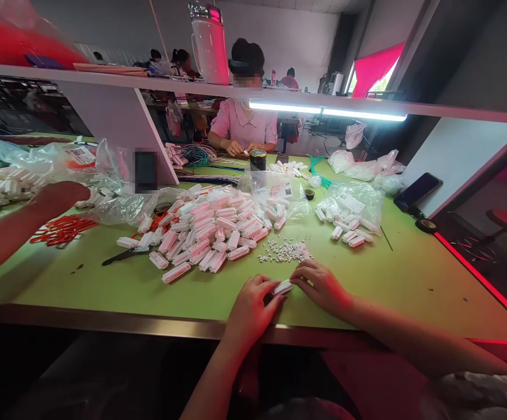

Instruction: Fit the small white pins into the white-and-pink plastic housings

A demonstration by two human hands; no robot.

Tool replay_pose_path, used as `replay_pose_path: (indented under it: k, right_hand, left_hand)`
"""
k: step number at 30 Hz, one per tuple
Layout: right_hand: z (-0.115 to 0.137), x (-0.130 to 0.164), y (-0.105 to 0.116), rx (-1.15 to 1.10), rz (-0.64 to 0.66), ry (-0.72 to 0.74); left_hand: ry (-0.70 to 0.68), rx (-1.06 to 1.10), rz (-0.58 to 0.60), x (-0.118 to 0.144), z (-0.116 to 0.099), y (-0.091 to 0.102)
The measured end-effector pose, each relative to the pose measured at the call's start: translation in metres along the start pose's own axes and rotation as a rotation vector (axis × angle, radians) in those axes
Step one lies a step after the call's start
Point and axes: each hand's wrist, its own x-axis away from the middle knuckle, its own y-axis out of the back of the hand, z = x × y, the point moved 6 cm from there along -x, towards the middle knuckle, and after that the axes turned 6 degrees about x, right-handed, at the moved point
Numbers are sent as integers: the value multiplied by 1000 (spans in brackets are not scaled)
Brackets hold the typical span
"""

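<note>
Hands: our left hand (249,309) and right hand (321,286) pinch a ribbed white plastic block (282,287), lower centre.
Pile: we see matching blocks (209,227) heaped mid-frame.
Bags: crinkly clear bags (352,207) hold more blocks.
Table: smooth green table (117,283).

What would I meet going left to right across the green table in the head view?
Red clips → black tool → big pile of white connectors → heap of tiny white bits → bag of connectors → phone → tape roll.

matt green table (117,280), white connector (282,287) (probably plastic)
</note>
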Motion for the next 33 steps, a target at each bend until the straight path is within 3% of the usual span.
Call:
replay_pose_path:
  k: [15,33]
  right_hand:
    - [9,2,-5,169,21,121]
    - [3,-1,-6,13,47,45]
  left_hand:
    - [10,13,22,0,-1,-2]
    - [36,4,28,0,-4,0]
